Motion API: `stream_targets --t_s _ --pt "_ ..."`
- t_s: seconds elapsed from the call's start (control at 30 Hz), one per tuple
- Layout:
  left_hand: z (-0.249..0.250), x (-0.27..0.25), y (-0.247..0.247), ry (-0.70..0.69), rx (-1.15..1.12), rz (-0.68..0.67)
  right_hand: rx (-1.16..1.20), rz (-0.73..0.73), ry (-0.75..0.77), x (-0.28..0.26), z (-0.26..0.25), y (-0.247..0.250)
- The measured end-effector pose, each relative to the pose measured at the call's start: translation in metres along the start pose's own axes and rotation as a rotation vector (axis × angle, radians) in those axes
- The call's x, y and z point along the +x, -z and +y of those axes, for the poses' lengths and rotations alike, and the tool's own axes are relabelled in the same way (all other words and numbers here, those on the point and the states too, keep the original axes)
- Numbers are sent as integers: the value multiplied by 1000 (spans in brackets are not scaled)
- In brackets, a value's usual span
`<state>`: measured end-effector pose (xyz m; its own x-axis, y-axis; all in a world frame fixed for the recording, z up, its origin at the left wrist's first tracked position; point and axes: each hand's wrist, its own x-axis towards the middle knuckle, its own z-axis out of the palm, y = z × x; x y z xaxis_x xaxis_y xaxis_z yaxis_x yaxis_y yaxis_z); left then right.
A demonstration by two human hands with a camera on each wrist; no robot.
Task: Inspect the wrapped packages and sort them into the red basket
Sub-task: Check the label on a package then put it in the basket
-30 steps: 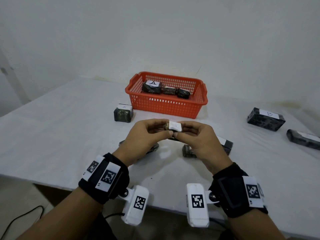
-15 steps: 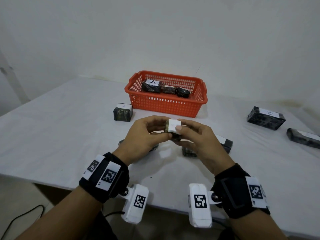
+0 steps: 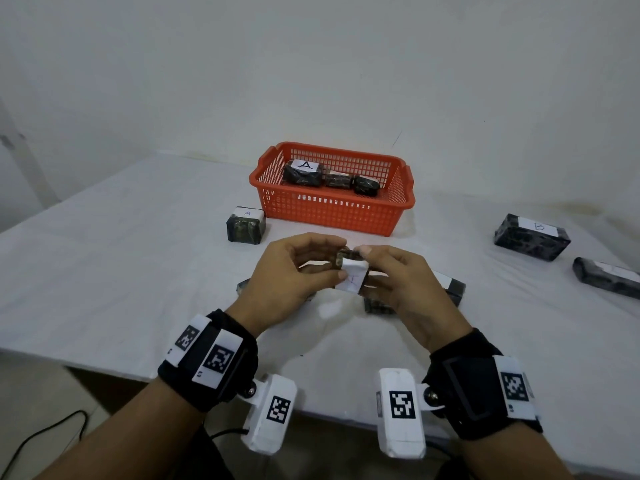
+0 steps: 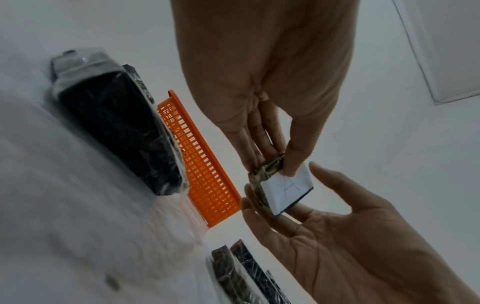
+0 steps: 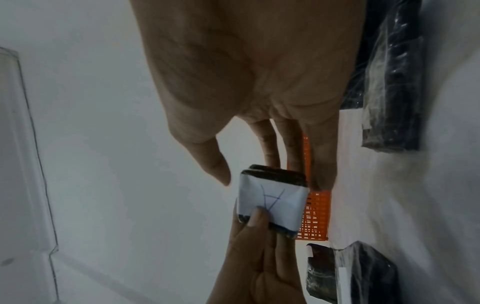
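A small camouflage-wrapped package (image 3: 351, 278) with a white label marked "A" is held above the table (image 3: 121, 271), in front of the red basket (image 3: 329, 216). My left hand (image 3: 294, 271) pinches it, thumb on the label and fingers behind. In the right wrist view the left thumb (image 5: 255, 216) presses the label of the package (image 5: 272, 201). My right hand (image 3: 398, 282) lays its fingers (image 5: 270, 156) along the package's back, with its thumb (image 5: 218, 170) apart from it. The left wrist view shows the same package (image 4: 285, 191) between both hands. Three wrapped packages lie in the basket.
A cube package marked "A" (image 3: 246, 225) stands left of the basket. At the right lie a package marked "B" (image 3: 531, 237) and a long dark one (image 3: 606, 277). More packages (image 3: 450, 287) lie under my hands. The table's front edge is near my wrists.
The package has been turned in my hands so that its white label faces me. The right thumb has come off it.
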<state>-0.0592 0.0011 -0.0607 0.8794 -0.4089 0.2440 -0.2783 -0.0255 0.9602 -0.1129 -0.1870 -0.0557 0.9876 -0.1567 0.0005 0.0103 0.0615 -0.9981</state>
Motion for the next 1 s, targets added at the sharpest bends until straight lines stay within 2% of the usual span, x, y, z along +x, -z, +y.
stream_targets --t_s 0.1,0.23,0.33,0.5,1.0 --pt "-1 0 0 -18 -41 -19 2 -12 -32 1 1 0" --pt "4 -1 -3 49 -45 -29 -41 30 68 1 -1 1" --pt "5 0 -5 69 -13 33 -87 39 93 1 0 1" --pt "5 2 -4 85 1 93 -52 15 30 -1 3 0" --pt "2 3 -5 151 -14 42 -79 68 70 3 3 -1"
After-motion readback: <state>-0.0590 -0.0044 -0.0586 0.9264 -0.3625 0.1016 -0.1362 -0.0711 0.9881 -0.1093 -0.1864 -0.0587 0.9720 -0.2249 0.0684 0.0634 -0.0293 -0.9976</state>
